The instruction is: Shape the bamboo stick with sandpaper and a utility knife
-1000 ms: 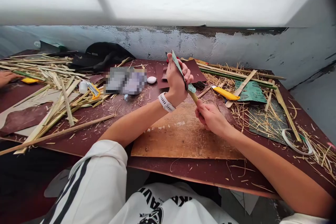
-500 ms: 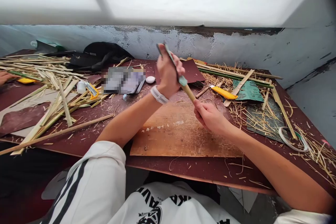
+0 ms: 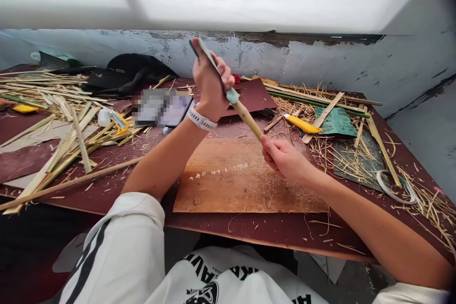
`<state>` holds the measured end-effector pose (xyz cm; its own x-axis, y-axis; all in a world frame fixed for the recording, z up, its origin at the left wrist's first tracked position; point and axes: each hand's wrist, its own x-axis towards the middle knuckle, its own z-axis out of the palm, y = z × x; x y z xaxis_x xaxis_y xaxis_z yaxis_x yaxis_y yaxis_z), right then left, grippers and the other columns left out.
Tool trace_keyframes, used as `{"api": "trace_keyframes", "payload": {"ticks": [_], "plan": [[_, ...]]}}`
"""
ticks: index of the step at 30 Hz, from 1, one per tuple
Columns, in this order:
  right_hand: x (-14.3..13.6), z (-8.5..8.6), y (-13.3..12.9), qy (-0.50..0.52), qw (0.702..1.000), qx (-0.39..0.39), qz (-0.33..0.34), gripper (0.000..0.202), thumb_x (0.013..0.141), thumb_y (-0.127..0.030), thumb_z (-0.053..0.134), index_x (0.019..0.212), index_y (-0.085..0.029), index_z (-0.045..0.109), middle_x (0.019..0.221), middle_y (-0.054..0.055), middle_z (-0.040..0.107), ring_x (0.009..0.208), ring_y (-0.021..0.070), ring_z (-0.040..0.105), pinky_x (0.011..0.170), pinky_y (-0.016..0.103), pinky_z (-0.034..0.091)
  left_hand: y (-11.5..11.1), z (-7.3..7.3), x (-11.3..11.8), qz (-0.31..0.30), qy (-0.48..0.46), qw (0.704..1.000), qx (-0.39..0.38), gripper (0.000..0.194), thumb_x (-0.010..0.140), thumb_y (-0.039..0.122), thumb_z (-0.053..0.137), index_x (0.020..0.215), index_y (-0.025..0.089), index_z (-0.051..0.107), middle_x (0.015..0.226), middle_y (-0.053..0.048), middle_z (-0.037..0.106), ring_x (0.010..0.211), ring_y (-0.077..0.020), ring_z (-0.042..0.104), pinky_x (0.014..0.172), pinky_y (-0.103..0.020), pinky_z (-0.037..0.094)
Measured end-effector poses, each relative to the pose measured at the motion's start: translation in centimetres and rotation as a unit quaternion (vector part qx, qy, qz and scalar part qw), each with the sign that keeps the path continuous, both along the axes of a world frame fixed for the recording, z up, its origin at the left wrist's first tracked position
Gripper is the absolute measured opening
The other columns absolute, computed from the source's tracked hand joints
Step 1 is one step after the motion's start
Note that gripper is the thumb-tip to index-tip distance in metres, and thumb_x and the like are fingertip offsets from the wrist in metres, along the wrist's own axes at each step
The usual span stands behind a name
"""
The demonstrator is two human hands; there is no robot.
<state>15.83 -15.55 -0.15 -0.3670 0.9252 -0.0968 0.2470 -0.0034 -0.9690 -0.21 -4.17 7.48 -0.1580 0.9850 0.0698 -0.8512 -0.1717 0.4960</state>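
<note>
My left hand (image 3: pixel 210 80), raised at the centre, is closed round a folded piece of green sandpaper (image 3: pixel 232 96). The sandpaper wraps a pale bamboo stick (image 3: pixel 250 119), whose upper part is hidden by the sandpaper and my fingers. Lower and to the right, my right hand (image 3: pixel 283 157) grips the near end of the stick. The stick slants up to the left, clear of the wooden board (image 3: pixel 217 197) beneath. White flakes lie in a row across that board.
To the right lie a yellow utility knife (image 3: pixel 303 124), a green sandpaper sheet (image 3: pixel 337 121), a tape roll (image 3: pixel 396 187) and bamboo shavings. On the left are bamboo strips (image 3: pixel 67 152), another yellow cutter (image 3: pixel 120 122) and a black cap (image 3: pixel 133 73). Part of another person's hand (image 3: pixel 4 101) shows at the left edge.
My left hand with the sandpaper has moved up and left along the stick, baring more of the bamboo. My right hand has hardly moved. The view has shifted slightly.
</note>
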Motion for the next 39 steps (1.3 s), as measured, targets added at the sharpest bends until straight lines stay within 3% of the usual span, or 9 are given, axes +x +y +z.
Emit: {"api": "trace_keyframes", "payload": {"ticks": [2,6,8,12,17,22,27,33,39], "plan": [[-0.2,-0.1,0.0,0.011,1.000,0.005,-0.002,0.068,0.095,-0.082,0.046,0.060,-0.023,0.039,0.047,-0.006,0.035,0.039,0.0068,0.030,0.036,0.023,0.020,-0.4,0.0,0.3,0.012,0.006,1.000,0.001,0.050,0.096,0.060,0.067,0.068,0.025,0.045,0.048,0.005,0.037,0.033,-0.0091,0.032,0.033,-0.021,0.021],[-0.2,0.3,0.0,0.032,0.999,0.000,-0.025,0.067,0.094,-0.081,0.050,0.062,-0.023,0.039,0.048,-0.007,0.034,0.039,0.0064,0.029,0.036,0.023,0.022,-1.2,-0.8,2.0,-0.023,0.064,0.998,-0.002,0.052,0.097,0.062,0.066,0.069,0.024,0.045,0.050,0.005,0.039,0.035,-0.0090,0.032,0.037,-0.024,0.022],[-0.1,0.4,-0.1,0.028,0.999,-0.002,-0.027,0.066,0.094,-0.080,0.050,0.062,-0.023,0.039,0.049,-0.007,0.035,0.040,0.0063,0.029,0.036,0.023,0.023,-0.6,-0.8,1.7,-0.019,0.069,0.997,0.023,0.052,0.098,0.062,0.065,0.069,0.025,0.043,0.049,0.005,0.038,0.035,-0.0091,0.031,0.036,-0.024,0.020],[-0.4,-0.1,-0.1,0.006,1.000,0.016,-0.004,0.068,0.095,-0.081,0.047,0.061,-0.023,0.040,0.047,-0.006,0.036,0.040,0.0067,0.031,0.036,0.023,0.020,1.3,-0.4,-0.5,0.043,0.041,0.997,0.056,0.056,0.104,0.059,0.058,0.066,0.023,0.038,0.048,0.007,0.033,0.033,-0.0061,0.027,0.033,-0.021,0.016],[-0.4,-0.7,0.1,0.027,1.000,0.004,-0.015,0.065,0.096,-0.078,0.049,0.063,-0.023,0.040,0.048,-0.007,0.034,0.039,0.0066,0.029,0.036,0.023,0.022,2.2,-1.2,-0.6,-0.034,0.058,0.997,0.044,0.069,0.088,0.088,0.051,0.064,0.024,0.041,0.047,0.004,0.034,0.032,-0.0087,0.028,0.032,-0.023,0.016],[-0.2,-1.0,0.3,-0.002,1.000,0.012,-0.011,0.065,0.096,-0.079,0.047,0.064,-0.023,0.040,0.048,-0.006,0.036,0.040,0.0073,0.031,0.037,0.023,0.022,2.0,-1.9,-0.1,0.014,0.067,0.998,0.007,0.070,0.085,0.090,0.052,0.063,0.024,0.041,0.046,0.005,0.032,0.032,-0.0086,0.027,0.034,-0.023,0.020],[0.1,-1.2,0.5,0.003,0.999,0.025,-0.026,0.065,0.096,-0.079,0.047,0.064,-0.024,0.038,0.049,-0.007,0.035,0.040,0.0070,0.030,0.038,0.024,0.024,0.8,-2.6,1.6,-0.044,0.107,0.993,-0.022,0.071,0.087,0.091,0.046,0.068,0.023,0.040,0.048,0.005,0.032,0.034,-0.0087,0.027,0.035,-0.023,0.023],[0.2,-1.2,0.3,-0.030,0.999,0.021,-0.002,0.065,0.097,-0.080,0.044,0.066,-0.023,0.039,0.049,-0.007,0.036,0.039,0.0070,0.031,0.038,0.023,0.022,2.4,-1.9,-0.2,0.005,0.060,0.998,-0.007,0.070,0.086,0.088,0.054,0.067,0.023,0.036,0.047,0.006,0.029,0.033,-0.0081,0.026,0.034,-0.022,0.019],[0.3,0.4,0.1,0.001,1.000,0.015,-0.003,0.065,0.095,-0.080,0.050,0.064,-0.024,0.037,0.048,-0.008,0.035,0.039,0.0067,0.031,0.037,0.024,0.023,0.5,-1.0,0.7,-0.019,0.077,0.996,0.033,0.066,0.095,0.082,0.046,0.064,0.024,0.037,0.048,0.004,0.031,0.035,-0.0102,0.026,0.034,-0.023,0.020]]}}
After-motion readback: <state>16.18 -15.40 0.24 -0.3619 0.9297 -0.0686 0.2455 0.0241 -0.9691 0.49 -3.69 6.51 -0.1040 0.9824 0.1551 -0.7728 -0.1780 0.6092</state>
